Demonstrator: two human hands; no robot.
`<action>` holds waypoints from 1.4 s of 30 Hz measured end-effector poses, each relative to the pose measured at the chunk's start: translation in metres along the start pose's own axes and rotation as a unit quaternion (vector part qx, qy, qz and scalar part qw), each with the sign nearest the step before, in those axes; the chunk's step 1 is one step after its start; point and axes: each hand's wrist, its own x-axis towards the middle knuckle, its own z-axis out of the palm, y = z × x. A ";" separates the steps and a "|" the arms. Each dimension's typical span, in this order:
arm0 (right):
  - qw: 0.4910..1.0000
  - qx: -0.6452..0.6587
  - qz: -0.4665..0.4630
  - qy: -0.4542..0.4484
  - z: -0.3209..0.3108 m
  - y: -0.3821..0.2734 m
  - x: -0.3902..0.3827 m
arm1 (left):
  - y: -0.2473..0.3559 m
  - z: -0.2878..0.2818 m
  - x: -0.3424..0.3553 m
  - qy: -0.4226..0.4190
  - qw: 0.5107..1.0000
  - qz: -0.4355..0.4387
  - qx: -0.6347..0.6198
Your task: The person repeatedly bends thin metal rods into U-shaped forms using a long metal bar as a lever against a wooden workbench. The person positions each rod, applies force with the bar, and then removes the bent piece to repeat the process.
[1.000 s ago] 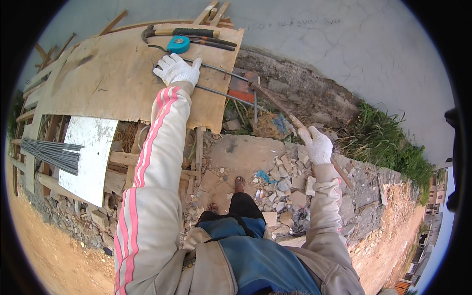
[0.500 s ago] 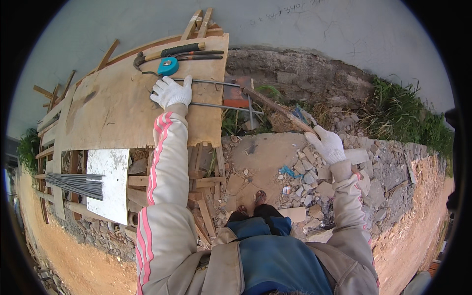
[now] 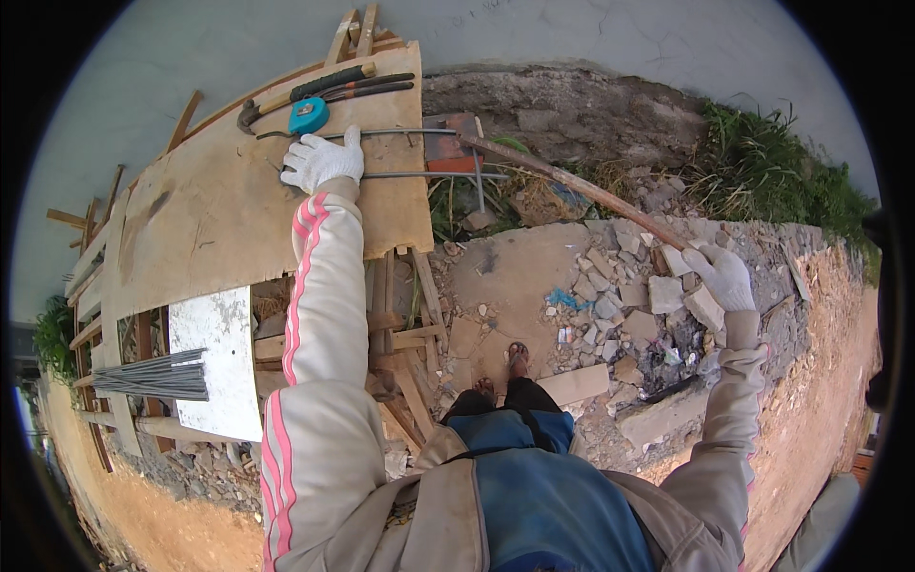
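Observation:
My left hand [image 3: 324, 164], in a white knit glove, lies with spread fingers on the plywood board [image 3: 229, 214], against thin grey steel rods. One rod [image 3: 393, 131] runs right from beside my thumb; another stretch [image 3: 434, 174] runs below it past the board's edge. My right hand [image 3: 722, 276], also gloved, is closed round the near end of a long rusty bar [image 3: 586, 186]. The bar's far end meets the upper rod beside a red metal piece [image 3: 462, 143]. Whether it is hooked on the rod I cannot tell. A short upright rod [image 3: 478, 170] crosses there.
Beyond my left hand lie a teal tape measure [image 3: 308, 115], a claw hammer [image 3: 286, 95] and long-handled pincers [image 3: 367, 91]. Cut rods [image 3: 152, 377] rest partly on a white sheet [image 3: 224, 348] at left. Rubble [image 3: 653, 310] covers the ground at right; a wall [image 3: 591, 38] stands behind.
My right hand has swung outward to the right with the rusty bar, which now reaches farther right. My left hand stays on the rods. The whole view has shifted slightly.

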 end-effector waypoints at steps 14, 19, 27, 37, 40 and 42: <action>0.990 0.026 0.124 0.067 0.082 -0.063 -0.109 | 0.002 -0.004 -0.001 -0.013 1.000 -0.012 -0.010; 0.992 0.014 0.086 0.097 0.072 -0.062 -0.109 | 0.003 -0.005 -0.001 -0.011 1.000 -0.009 -0.007; 0.995 0.061 0.018 0.077 0.069 -0.026 -0.072 | -0.003 0.001 -0.001 0.037 0.999 0.009 -0.028; 0.813 0.569 -0.025 -0.122 0.140 -0.025 -0.004 | -0.016 0.008 -0.004 0.161 0.961 0.178 -0.135; 0.821 0.549 -0.125 -0.095 0.146 -0.099 0.037 | -0.018 0.005 -0.006 0.126 0.957 0.227 -0.131; 0.811 0.567 -0.127 -0.065 0.137 -0.147 0.066 | -0.018 0.001 -0.006 0.101 0.955 0.244 -0.135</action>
